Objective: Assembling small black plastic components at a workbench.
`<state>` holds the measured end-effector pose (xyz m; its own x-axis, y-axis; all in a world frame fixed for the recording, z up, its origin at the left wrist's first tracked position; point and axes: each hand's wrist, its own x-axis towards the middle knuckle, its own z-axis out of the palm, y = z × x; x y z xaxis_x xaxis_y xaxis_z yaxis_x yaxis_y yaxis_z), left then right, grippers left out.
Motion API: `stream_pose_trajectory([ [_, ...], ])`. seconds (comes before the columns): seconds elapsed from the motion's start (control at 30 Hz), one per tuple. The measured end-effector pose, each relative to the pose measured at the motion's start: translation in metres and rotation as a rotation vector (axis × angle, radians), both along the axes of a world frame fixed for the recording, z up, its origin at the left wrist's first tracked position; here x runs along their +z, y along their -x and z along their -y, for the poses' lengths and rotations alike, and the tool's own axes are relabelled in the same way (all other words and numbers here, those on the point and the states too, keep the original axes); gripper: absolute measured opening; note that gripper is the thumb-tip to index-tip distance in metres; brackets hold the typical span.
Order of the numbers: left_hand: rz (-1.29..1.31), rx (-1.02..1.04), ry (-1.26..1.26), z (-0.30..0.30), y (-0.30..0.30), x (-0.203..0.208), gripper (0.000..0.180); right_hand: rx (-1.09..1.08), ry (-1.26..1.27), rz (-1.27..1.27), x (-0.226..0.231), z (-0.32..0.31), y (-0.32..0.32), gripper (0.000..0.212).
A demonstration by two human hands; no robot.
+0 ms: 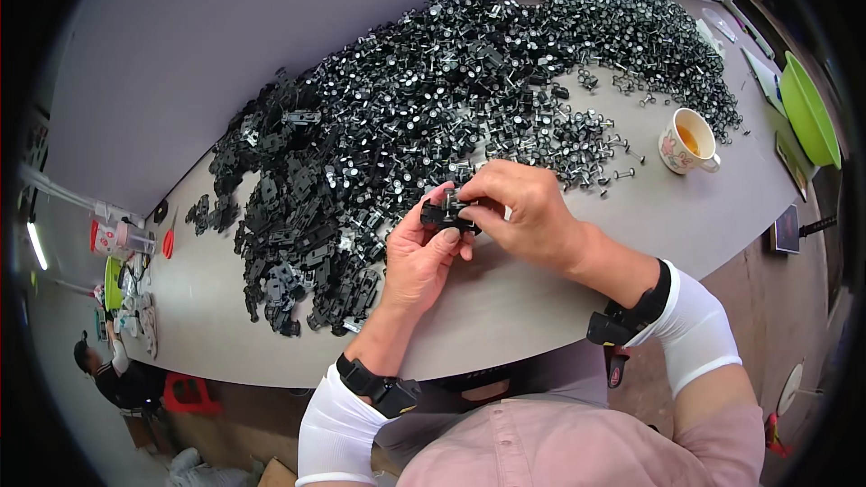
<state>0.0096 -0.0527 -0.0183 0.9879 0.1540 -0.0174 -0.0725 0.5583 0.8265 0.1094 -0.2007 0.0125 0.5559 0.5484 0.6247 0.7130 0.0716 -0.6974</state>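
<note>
My left hand [417, 261] is closed around a small black plastic toy-car chassis [437, 215], thumb on its near side. Above the table's front half, my right hand [532, 212] meets it from the right, thumb and forefinger pinched on a small wheel axle at the chassis; a bit of silver metal shows there, the rest is covered by the fingers. Just beyond both hands spreads a big heap of wheel axles [424, 117], silver rods with black wheels and pale hubs. Left of my left hand lies a pile of black chassis parts [293, 239].
On the right of the table [207, 325] stands a patterned mug [688, 141] with orange-brown liquid. Beyond it is a green basin [807, 110]. Orange-handled scissors [169, 239] lie at the left edge. A person [117, 379] sits far left near a red stool [189, 394]. A wall panel [234, 27] borders the far side.
</note>
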Motion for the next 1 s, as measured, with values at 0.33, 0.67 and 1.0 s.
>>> stream_pose_trajectory([
  [0.33, 0.026, 0.046, -0.258, 0.0009, 0.0005, -0.0012, 0.06, 0.092, 0.065, 0.072, 0.0026, 0.004, 0.0075, 0.008],
  [0.67, 0.05, 0.049, -0.37, 0.0011, 0.0003, -0.0012, 0.059, 0.072, -0.016, 0.043, 0.0028, 0.0044, 0.0073, 0.01],
  [1.0, 0.037, 0.07, -0.529, 0.0081, 0.0028, 0.0043, 0.057, 0.1, 0.096, 0.097, -0.0004, 0.007, 0.0094, 0.013],
])
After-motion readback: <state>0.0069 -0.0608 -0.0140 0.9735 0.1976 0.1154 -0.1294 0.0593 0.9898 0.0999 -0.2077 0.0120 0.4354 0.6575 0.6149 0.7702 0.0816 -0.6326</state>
